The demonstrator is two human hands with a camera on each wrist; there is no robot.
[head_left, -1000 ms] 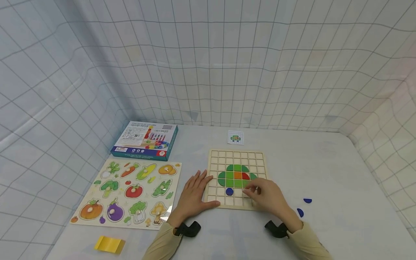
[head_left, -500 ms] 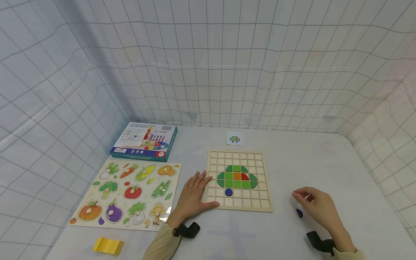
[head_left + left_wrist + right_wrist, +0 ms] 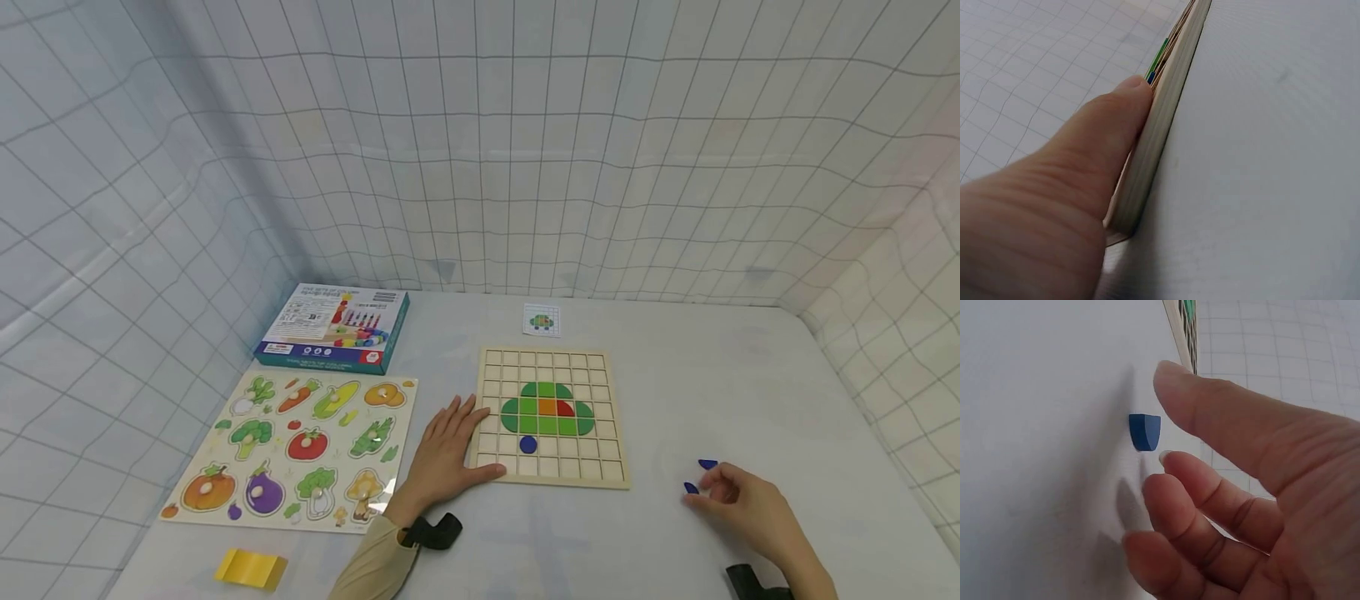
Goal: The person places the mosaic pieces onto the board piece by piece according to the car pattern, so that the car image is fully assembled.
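A wooden grid board [image 3: 622, 467] lies flat on the table, with green, orange and red tiles and one blue round [image 3: 528, 445] set in its cells. My left hand [image 3: 444, 458] rests spread on the board's left edge; in the left wrist view its thumb [image 3: 1100, 131] lies along the rim. To the right of the board, my right hand [image 3: 750, 510] is low over the table beside two blue half-round pieces, a nearer one [image 3: 691, 488] and a farther one [image 3: 707, 463]. In the right wrist view, thumb and fingers stand apart around a blue piece [image 3: 1145, 432].
A small pattern card [image 3: 542, 320] lies behind the board. Left of it are a vegetable peg puzzle [image 3: 277, 450] and a boxed toy set [image 3: 333, 327]. A yellow block [image 3: 251, 569] sits at the front left. Grid-patterned cloth walls [image 3: 480, 167] surround the table.
My right hand has left the board's right side and moved right to the loose blue pieces, then slightly toward me. A green piece at the board's right shows uncovered. My left hand stays put.
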